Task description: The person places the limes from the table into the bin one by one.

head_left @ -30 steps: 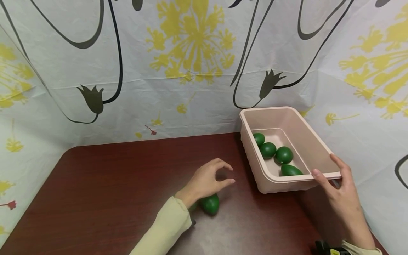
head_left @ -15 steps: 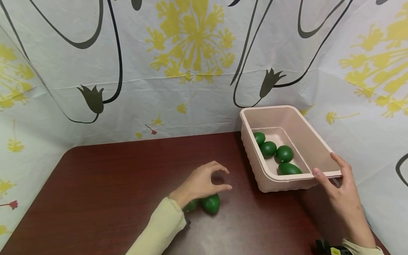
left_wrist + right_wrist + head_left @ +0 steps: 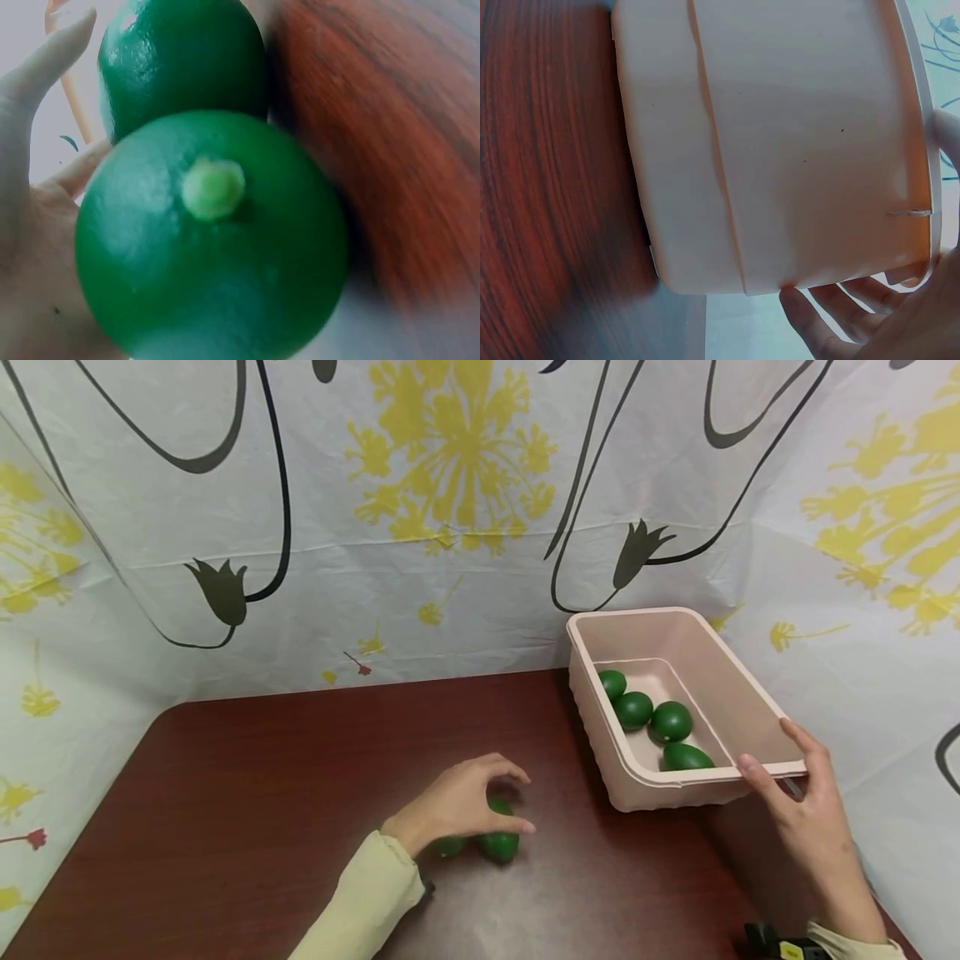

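Note:
My left hand (image 3: 453,802) is over a glossy green egg-shaped fruit (image 3: 501,847) on the table; it looks like an avocado or a lime. Thumb and fingers are bent in a wide C and well apart, with part of the fruit showing between them. A second green fruit (image 3: 448,847) sits just left of it, partly under the wrist. The left wrist view has this nearer fruit (image 3: 210,262) large, with a pale stem nub, and the other fruit (image 3: 184,64) behind. My right hand (image 3: 806,802) grips the near right corner of a pale pink plastic box (image 3: 678,783), thumb on its rim.
Several similar green fruits (image 3: 670,721) lie inside the box, towards its left and near sides. The dark red-brown table (image 3: 300,777) ends at a white patterned cloth (image 3: 450,610) behind and to the right. A black device (image 3: 783,943) is at my right wrist.
My left hand has moved down and slightly left, so its thumb now passes in front of the fruit. The right hand and the box have stayed in place.

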The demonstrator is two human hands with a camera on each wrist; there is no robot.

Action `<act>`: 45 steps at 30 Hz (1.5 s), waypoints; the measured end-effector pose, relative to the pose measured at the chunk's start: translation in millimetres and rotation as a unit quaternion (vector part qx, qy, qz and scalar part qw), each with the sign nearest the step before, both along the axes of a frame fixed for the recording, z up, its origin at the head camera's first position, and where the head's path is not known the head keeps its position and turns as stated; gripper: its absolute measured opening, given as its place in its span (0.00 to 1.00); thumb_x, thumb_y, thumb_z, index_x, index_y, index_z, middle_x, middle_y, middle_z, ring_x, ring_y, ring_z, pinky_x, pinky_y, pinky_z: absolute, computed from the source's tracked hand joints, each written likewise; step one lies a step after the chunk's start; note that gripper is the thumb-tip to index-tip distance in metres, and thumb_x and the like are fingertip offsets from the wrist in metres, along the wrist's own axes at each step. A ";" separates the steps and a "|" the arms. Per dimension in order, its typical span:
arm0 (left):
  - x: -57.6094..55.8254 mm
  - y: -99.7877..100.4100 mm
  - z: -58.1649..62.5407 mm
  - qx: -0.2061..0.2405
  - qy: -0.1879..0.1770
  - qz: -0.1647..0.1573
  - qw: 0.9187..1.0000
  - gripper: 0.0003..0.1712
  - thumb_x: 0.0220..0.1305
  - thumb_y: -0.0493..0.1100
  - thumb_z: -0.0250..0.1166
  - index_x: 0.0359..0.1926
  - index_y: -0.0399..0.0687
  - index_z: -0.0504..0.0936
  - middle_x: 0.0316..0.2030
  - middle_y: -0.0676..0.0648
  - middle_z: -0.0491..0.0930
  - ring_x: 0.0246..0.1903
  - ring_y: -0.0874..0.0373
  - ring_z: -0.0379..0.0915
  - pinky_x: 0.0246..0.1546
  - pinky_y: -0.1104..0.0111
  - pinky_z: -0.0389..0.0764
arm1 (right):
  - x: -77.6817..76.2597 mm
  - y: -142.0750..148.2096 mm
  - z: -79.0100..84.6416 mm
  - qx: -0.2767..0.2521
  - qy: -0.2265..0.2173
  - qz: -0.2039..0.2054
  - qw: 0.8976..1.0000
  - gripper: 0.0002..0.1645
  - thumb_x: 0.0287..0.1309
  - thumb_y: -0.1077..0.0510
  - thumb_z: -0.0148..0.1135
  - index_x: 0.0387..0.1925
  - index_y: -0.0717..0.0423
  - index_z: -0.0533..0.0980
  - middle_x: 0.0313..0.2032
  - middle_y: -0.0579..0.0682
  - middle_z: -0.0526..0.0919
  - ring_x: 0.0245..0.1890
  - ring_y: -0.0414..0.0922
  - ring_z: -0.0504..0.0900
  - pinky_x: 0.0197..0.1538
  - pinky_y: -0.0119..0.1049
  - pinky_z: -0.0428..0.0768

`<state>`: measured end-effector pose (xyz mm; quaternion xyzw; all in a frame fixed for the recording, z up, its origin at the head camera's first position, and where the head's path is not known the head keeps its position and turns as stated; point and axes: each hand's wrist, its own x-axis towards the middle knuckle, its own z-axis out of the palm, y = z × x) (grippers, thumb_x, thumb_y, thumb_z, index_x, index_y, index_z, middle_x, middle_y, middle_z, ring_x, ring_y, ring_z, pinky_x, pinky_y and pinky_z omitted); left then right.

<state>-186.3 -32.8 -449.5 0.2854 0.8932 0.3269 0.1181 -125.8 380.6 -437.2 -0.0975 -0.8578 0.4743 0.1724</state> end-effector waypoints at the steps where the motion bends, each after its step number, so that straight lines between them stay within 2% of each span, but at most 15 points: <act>1: 0.1 -1.1 -0.2 -0.003 -0.003 -0.001 1.000 0.38 0.52 0.71 0.77 0.60 0.63 0.83 0.57 0.60 0.81 0.59 0.61 0.79 0.64 0.60 0.79 | -0.1 -0.2 0.1 0.000 0.001 -0.001 1.000 0.47 0.72 0.54 0.62 0.83 0.33 0.49 0.80 0.54 0.49 0.70 0.31 0.61 0.56 0.07 0.61; 12: 0.9 -8.7 -5.5 -0.001 -0.007 -0.016 1.000 0.39 0.46 0.69 0.81 0.58 0.63 0.84 0.52 0.60 0.84 0.54 0.62 0.79 0.59 0.66 0.79 | -0.4 -1.8 0.6 0.001 0.004 0.000 1.000 0.47 0.72 0.54 0.61 0.83 0.34 0.49 0.79 0.53 0.50 0.70 0.29 0.60 0.57 0.06 0.60; 22: 2.5 -14.7 -2.9 -0.030 -0.004 -0.021 0.999 0.40 0.42 0.71 0.82 0.56 0.65 0.85 0.45 0.67 0.82 0.45 0.71 0.78 0.50 0.71 0.81 | -0.9 -0.6 0.5 0.003 0.007 -0.004 1.000 0.47 0.72 0.54 0.62 0.82 0.33 0.50 0.78 0.50 0.51 0.69 0.29 0.61 0.56 0.06 0.61; 28: 3.5 -18.1 -0.6 -0.055 0.011 -0.031 0.998 0.41 0.41 0.72 0.82 0.57 0.65 0.85 0.46 0.66 0.83 0.44 0.69 0.79 0.47 0.72 0.81 | -0.6 -1.3 0.8 0.003 0.004 -0.006 1.000 0.47 0.72 0.53 0.62 0.82 0.33 0.50 0.79 0.51 0.51 0.69 0.29 0.61 0.56 0.06 0.60; 33: 3.5 -18.4 -0.9 -0.054 0.002 -0.034 0.998 0.41 0.41 0.70 0.83 0.57 0.66 0.84 0.48 0.64 0.84 0.44 0.69 0.79 0.45 0.74 0.81 | -0.5 -2.3 1.4 0.003 0.000 -0.010 1.000 0.47 0.71 0.53 0.62 0.82 0.32 0.50 0.80 0.53 0.50 0.68 0.28 0.61 0.56 0.06 0.60; 39: 2.5 -16.5 -1.5 -0.053 0.011 -0.025 0.998 0.37 0.42 0.69 0.83 0.54 0.65 0.86 0.45 0.63 0.85 0.41 0.69 0.79 0.43 0.74 0.81 | 0.4 -2.4 1.6 0.003 -0.004 -0.009 1.000 0.47 0.72 0.53 0.62 0.83 0.32 0.49 0.81 0.54 0.49 0.69 0.29 0.61 0.56 0.05 0.60; 45: 1.6 -13.7 -2.6 -0.040 0.003 -0.004 0.999 0.36 0.44 0.68 0.82 0.54 0.65 0.86 0.45 0.62 0.84 0.41 0.67 0.79 0.43 0.73 0.81 | 0.9 -1.0 0.8 0.006 -0.003 -0.007 1.000 0.47 0.72 0.52 0.62 0.83 0.31 0.49 0.82 0.55 0.48 0.68 0.27 0.60 0.56 0.05 0.59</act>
